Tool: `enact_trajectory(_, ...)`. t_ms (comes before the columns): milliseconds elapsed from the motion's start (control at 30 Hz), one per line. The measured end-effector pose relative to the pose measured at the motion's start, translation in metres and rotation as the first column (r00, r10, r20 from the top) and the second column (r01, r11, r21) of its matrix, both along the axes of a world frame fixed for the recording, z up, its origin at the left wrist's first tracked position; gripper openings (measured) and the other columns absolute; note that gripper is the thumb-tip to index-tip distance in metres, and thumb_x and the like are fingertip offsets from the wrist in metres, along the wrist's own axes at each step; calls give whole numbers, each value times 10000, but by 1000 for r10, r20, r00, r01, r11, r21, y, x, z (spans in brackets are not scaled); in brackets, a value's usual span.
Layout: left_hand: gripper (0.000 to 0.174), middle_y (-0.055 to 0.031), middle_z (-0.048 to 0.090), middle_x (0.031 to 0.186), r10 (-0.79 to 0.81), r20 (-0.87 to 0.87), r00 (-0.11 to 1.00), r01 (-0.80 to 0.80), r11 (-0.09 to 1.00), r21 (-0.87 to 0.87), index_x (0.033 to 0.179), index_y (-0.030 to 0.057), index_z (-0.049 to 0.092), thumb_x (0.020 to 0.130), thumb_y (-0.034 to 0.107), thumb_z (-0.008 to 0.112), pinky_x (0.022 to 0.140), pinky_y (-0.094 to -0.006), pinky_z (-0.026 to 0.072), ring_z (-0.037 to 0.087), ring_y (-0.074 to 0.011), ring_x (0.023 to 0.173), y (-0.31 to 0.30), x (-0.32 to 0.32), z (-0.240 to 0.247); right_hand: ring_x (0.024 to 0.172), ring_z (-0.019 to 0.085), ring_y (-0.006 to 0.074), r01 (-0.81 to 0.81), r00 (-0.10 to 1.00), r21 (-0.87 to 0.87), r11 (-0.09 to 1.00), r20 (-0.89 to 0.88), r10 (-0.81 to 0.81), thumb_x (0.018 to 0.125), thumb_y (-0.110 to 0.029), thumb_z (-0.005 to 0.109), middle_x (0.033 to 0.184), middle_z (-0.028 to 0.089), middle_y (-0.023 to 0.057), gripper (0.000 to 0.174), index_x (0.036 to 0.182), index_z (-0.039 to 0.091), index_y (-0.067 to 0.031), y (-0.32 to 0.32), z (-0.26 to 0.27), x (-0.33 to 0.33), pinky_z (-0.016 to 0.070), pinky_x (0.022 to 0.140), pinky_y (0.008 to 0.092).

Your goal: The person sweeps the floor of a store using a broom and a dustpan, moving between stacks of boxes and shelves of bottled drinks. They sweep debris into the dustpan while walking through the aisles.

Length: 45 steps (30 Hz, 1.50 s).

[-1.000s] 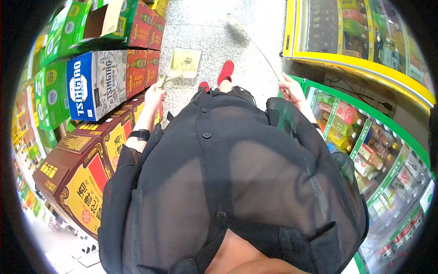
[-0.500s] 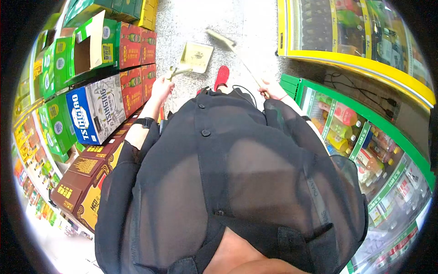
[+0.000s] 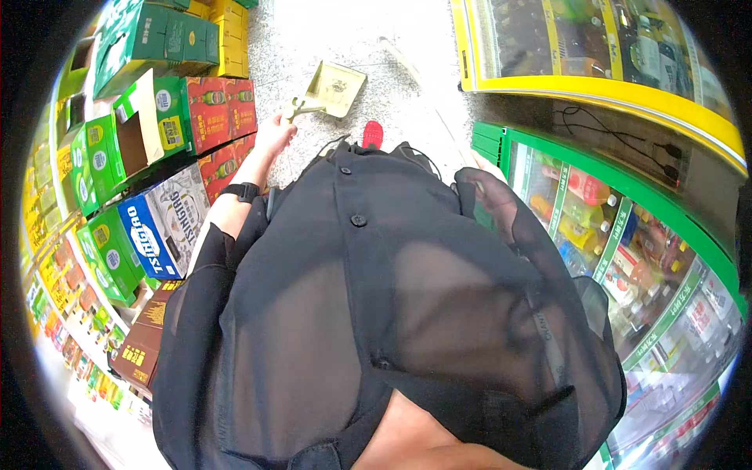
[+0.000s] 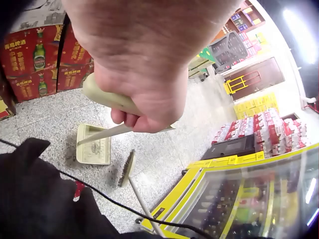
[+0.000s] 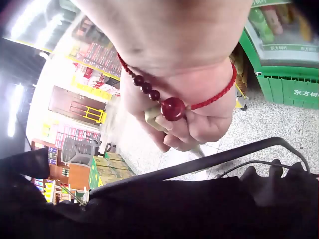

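My left hand (image 4: 144,94) grips the pale handle (image 4: 109,98) of a long-handled dustpan (image 3: 341,88), its fingers curled round the grip. The cream pan rests on the speckled floor ahead, with dark bits of debris in it. My right hand (image 5: 184,117) holds the handle of a broom (image 4: 128,169), fingers closed round it; in the head view, the sleeve and glare partly hide this hand. The broom's bristles touch the floor to the right of the pan, a short gap apart from it.
Stacked beer cartons (image 3: 172,211) line the left side of the aisle. A yellow-framed fridge (image 3: 595,94) and a green-framed drinks fridge (image 3: 540,149) stand on the right, with a black cable (image 3: 603,129) beneath. A red shoe (image 3: 373,135) shows on the floor.
The cartons and fridges have shifted in the head view as I move along the aisle. The broom head swung toward the dustpan, then back away from it. Both hands keep their handles.
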State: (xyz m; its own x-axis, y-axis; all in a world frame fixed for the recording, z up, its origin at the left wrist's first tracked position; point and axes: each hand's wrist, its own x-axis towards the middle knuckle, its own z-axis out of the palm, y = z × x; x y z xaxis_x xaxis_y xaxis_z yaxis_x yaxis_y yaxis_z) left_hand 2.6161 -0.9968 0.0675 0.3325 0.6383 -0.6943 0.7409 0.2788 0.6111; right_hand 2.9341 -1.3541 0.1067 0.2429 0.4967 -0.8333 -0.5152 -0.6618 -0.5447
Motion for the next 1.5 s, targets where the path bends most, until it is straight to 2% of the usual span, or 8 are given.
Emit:
enact_trajectory(133, 385, -23, 560, 647, -68, 16, 998, 67, 997, 25, 1042, 56, 591, 661, 97, 560, 482, -237, 426, 508, -87, 533, 3, 28, 6, 724, 560, 101, 186, 980, -82, 979, 89, -179, 752, -78, 586, 828, 595, 0, 441, 1182, 501, -27, 24, 80, -10, 429, 592, 212)
enact_trajectory(233, 364, -25, 569, 645, -118, 36, 992, 119, 993, -12, 1030, 78, 600, 671, 107, 556, 482, -243, 427, 510, -89, 524, 13, 42, 0, 633, 498, 61, -167, 922, 58, 984, 364, 135, 776, -104, 583, 749, 563, -24, 407, 1168, 521, -13, -71, -67, 20, 369, 527, 185)
enact_trajectory(600, 278, -62, 606, 688, -314, 54, 948, 315, 949, -16, 927, 45, 619, 666, 131, 576, 548, -275, 464, 562, -115, 568, 36, 78, -3, 667, 569, 147, -166, 986, -281, 945, -21, 167, 809, -258, 522, 782, 618, 59, 269, 976, 602, -62, 13, 30, -15, 429, 568, 256)
enact_trajectory(867, 481, -148, 640, 926, -586, -186, 789, 613, 770, 177, 1130, 87, 569, 665, 208, 581, 766, -318, 465, 613, -243, 863, 112, 84, 21, 616, 554, 141, 30, 991, -47, 998, -126, -36, 790, -210, 539, 747, 615, 55, 214, 930, 612, -67, 90, 41, -8, 412, 533, 241)
enact_trajectory(933, 493, -153, 636, 938, -552, -184, 814, 578, 800, 158, 1144, 93, 563, 666, 213, 580, 774, -320, 463, 609, -248, 873, 130, 80, 31, 604, 449, 35, -698, 493, 121, 706, 797, 350, 739, -50, 552, 740, 517, -10, 498, 1225, 454, -6, 102, 26, 4, 354, 518, 153)
enact_trajectory(967, 506, -158, 631, 950, -525, -187, 830, 552, 822, 140, 1158, 100, 558, 667, 219, 579, 782, -321, 462, 604, -253, 884, 139, 78, 34, 604, 449, 35, -706, 486, 119, 698, 798, 356, 739, -50, 552, 740, 517, -10, 498, 1225, 454, -6, 112, 30, 14, 354, 518, 153)
enact_trajectory(1033, 513, -151, 636, 925, -469, -98, 878, 479, 869, 128, 1164, 103, 556, 665, 224, 579, 775, -321, 464, 608, -248, 864, 156, 69, 33, 551, 458, 28, -15, 998, 75, 997, 57, 11, 730, -70, 554, 685, 494, -10, 549, 1260, 411, -49, 156, 69, 27, 360, 452, 146)
enact_trajectory(1500, 347, -92, 627, 732, -188, -47, 981, 192, 972, 133, 1051, 107, 611, 718, 181, 553, 654, -311, 468, 593, -168, 656, 252, -12, 4, 368, 391, 71, 276, 958, -178, 945, -31, -285, 785, -105, 549, 560, 479, 5, 80, 769, 471, -105, 357, -24, 21, 248, 306, 198)
